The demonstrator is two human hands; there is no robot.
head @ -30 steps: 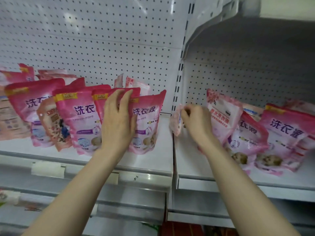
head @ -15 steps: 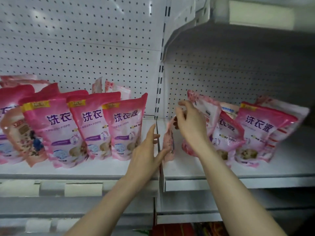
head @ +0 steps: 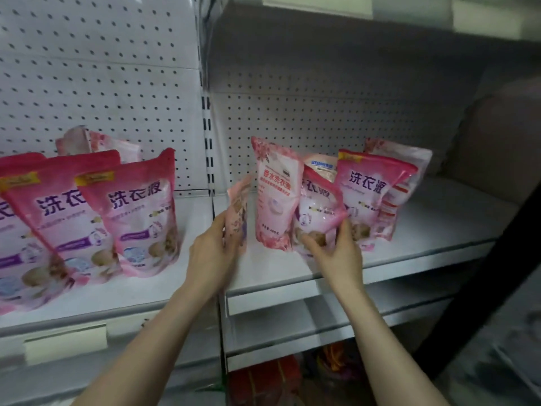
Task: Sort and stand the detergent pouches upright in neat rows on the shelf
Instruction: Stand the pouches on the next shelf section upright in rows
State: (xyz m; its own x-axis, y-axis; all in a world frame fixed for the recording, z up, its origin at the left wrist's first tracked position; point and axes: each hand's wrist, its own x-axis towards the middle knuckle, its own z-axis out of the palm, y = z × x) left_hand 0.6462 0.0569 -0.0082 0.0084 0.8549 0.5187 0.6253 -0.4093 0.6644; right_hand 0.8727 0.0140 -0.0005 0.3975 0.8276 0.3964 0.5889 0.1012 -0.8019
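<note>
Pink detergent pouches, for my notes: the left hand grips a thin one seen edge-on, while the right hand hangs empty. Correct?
No: the head view shows the right hand gripping the lower corner of a glossy pink plastic pouch. The left hand does grip the thin edge-on pink pouch.

1. The back wall (head: 117, 83) is white with rows of little dark dots.
2. The shelf (head: 263, 276) is plain white.
3. The front left pouch (head: 140, 218) is pink with a darker pink top, a yellow label, big purple letters and a white middle.
4. The thin pouch (head: 238, 215) is pale pink with small flowers printed all over.
5. The tall pouch (head: 273, 197) is pink with flowers at top and bottom, a white middle and red letters.
6. The crinkled pouch (head: 317, 209) is pink and white with purple letters.
7. The right pouch (head: 366, 194) is pink with a yellow strip and purple letters.
8. The back pouch (head: 390, 200) is white with red stripes.
</note>
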